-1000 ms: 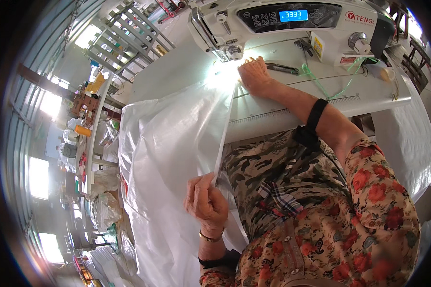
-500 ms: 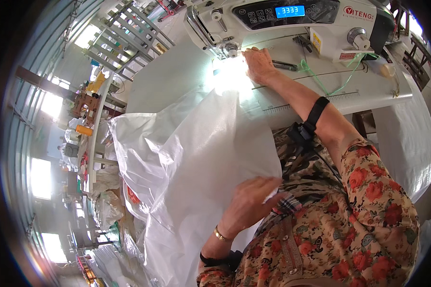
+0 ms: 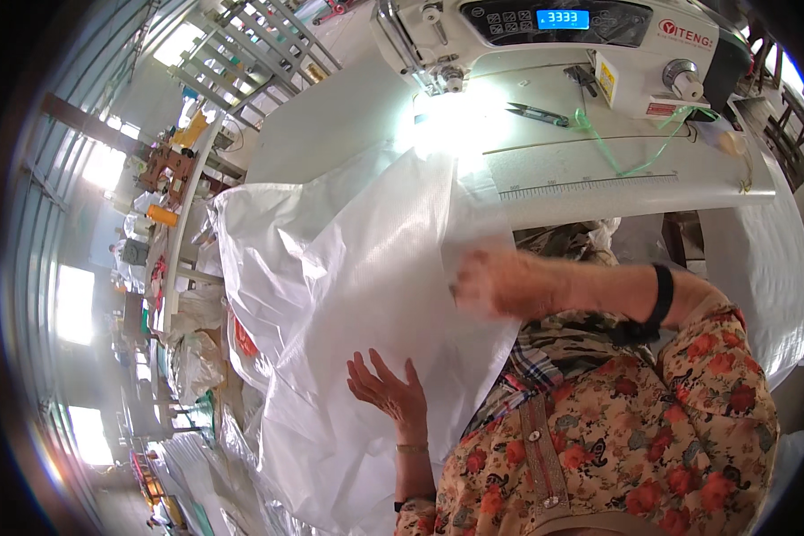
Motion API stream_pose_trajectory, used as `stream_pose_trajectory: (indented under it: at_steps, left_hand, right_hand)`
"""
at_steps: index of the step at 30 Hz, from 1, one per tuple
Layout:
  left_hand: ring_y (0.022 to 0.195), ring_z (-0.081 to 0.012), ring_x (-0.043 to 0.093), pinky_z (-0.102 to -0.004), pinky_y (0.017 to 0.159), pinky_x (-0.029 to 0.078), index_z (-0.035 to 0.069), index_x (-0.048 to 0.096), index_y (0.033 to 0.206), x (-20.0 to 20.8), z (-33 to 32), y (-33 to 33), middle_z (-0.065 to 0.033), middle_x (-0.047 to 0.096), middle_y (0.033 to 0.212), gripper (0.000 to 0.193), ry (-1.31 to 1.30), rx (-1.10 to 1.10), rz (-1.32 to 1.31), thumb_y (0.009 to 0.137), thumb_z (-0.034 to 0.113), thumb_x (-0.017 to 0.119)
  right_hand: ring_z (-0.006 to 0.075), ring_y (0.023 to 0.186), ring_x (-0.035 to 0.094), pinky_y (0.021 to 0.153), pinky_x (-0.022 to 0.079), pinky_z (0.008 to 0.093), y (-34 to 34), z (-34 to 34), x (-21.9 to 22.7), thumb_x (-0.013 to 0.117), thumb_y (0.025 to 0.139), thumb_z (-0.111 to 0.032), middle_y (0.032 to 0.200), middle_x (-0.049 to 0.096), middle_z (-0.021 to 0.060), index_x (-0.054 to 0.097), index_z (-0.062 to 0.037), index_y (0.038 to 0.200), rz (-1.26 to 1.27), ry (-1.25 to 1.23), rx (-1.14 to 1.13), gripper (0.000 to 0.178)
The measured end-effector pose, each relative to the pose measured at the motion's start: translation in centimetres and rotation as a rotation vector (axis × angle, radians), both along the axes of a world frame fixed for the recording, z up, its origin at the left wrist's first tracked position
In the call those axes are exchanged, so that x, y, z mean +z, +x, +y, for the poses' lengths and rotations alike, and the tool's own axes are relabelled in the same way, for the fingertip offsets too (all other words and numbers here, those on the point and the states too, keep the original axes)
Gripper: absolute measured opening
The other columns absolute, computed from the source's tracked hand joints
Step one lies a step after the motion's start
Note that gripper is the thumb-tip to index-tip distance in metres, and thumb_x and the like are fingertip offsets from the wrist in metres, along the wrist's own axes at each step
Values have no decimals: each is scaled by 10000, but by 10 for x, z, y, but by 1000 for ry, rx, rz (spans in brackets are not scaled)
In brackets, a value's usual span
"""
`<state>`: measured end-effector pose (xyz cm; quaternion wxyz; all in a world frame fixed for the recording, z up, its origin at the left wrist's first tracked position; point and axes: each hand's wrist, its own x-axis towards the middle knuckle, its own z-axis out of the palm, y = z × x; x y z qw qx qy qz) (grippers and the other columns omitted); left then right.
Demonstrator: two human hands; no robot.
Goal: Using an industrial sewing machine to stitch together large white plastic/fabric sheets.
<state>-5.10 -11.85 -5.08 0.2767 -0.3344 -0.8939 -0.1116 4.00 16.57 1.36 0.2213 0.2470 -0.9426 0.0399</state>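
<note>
A large white woven plastic sheet (image 3: 330, 295) hangs off the table toward me, its upper end under the bright light at the sewing machine's (image 3: 451, 76) needle area. Over the lower part of this sheet is my left hand (image 3: 389, 391), open, fingers spread, holding nothing. My right hand (image 3: 491, 284) is above the sheet's right part, close to the table's front edge. Motion smears its fingers, so I cannot make out whether they grip anything. The glare hides the needle and the sheet's end there.
Thread snips (image 3: 538, 114) lie on the sewing table (image 3: 598, 179), beside a green string (image 3: 603, 147). A ruler scale (image 3: 590, 185) runs along the front edge. More white sheeting (image 3: 759, 268) hangs at the right. A grey slatted rack (image 3: 241, 54) stands beyond the table at the far left.
My right hand has left the needle area and come down toward me over the sheet. My left hand has moved left and down, its fingers now spread. The view has shifted slightly.
</note>
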Motion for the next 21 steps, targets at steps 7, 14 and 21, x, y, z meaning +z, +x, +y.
stream_pose_trajectory:
  at_steps: [7,14,21]
  left_hand:
    - [729,-310,587,-371,711,458,16,592,893,15,-13,-24,-116,631,791,59,220,-103,-671,880,73,597]
    - [909,-172,599,-297,787,510,-8,576,1107,119,-47,20,-104,606,1060,218,1258,-301,-1203,961,150,543]
    - [1035,-217,575,-371,887,479,-3,510,1172,174,-2,26,-140,566,1153,423,1325,-258,-1150,1039,340,300]
  right_hand:
    - [237,870,605,822,460,370,43,-7,-71,575,857,-240,798,624,39,621,-83,856,-439,37,-226,164]
    - [234,905,662,805,514,336,14,-17,-4,532,948,-246,928,693,118,659,-13,1094,-755,-1119,-116,302]
    - [142,881,646,828,499,280,-15,-80,29,506,968,-355,949,688,42,654,-31,1081,-959,-1672,492,374]
